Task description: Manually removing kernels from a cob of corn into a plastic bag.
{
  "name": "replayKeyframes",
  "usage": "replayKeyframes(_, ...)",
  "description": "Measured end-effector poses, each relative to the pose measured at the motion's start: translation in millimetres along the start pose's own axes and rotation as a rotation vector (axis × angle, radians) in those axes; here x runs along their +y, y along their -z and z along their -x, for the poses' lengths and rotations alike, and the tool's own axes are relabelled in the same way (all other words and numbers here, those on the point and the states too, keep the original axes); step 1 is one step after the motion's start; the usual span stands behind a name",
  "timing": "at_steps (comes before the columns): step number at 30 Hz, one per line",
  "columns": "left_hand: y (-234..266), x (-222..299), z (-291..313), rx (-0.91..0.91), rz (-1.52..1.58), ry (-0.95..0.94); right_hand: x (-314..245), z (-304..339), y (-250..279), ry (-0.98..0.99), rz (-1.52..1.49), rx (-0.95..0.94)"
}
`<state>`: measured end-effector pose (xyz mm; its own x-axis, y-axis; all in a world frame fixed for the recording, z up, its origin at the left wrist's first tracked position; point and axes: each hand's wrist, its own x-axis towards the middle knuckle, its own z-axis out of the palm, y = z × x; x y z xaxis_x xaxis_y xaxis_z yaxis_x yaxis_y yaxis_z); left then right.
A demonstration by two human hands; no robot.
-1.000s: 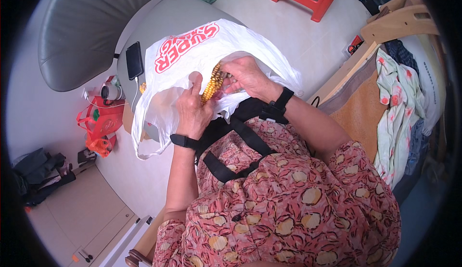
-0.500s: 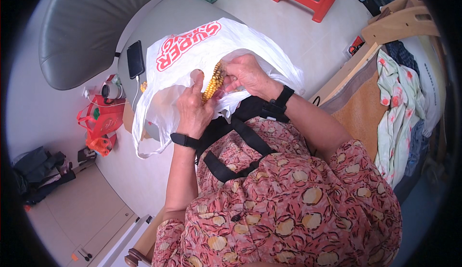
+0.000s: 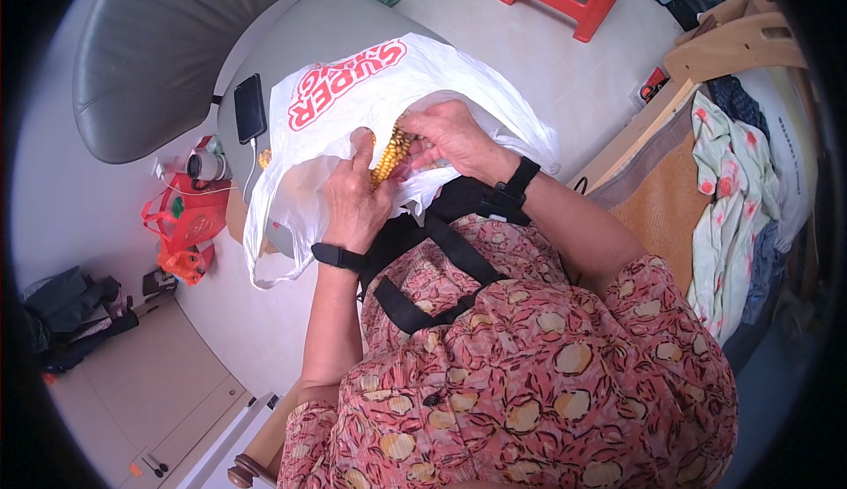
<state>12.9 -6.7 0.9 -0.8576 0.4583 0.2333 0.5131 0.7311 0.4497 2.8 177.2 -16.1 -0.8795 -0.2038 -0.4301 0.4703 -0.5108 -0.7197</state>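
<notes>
A red bag (image 3: 196, 211) stood beside the chair (image 3: 344, 17), and a phone (image 3: 250, 108) lay on its seat. The left hand (image 3: 351, 198) had its grip clamped on the lower end of the cob (image 3: 394, 156), over the mouth of a white bag (image 3: 423, 66). The cob's long axis slanted steeply, its upper end pointing away from the person and slightly right. The right hand (image 3: 454, 141) touched that end; whether its grip was clamped could not be told. Farther right was a stool (image 3: 547, 0).

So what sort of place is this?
Probably a room in a home: there's a grey padded chair, a red plastic stool, and flowered cloth lying on wooden-framed furniture.
</notes>
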Motion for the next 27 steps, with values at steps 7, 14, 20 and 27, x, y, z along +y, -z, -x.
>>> replayKeyframes(7,0.6,2.5,-1.0,-0.034,-0.009,0.019,-0.7,-1.1,2.2,-0.019,-0.002,0.0)
replayKeyframes(14,-0.8,1.7,-1.6,-0.005,-0.045,-0.068,1.1,-1.4,4.7,-0.013,0.023,0.001)
replayKeyframes(20,-1.2,2.5,-1.2,-0.014,-0.002,0.013,4.2,-1.4,4.9,0.023,-0.031,0.021)
replayKeyframes(27,-1.3,2.4,-1.8,0.007,0.019,0.009,-3.2,3.5,-1.3,-0.005,-0.033,0.04)
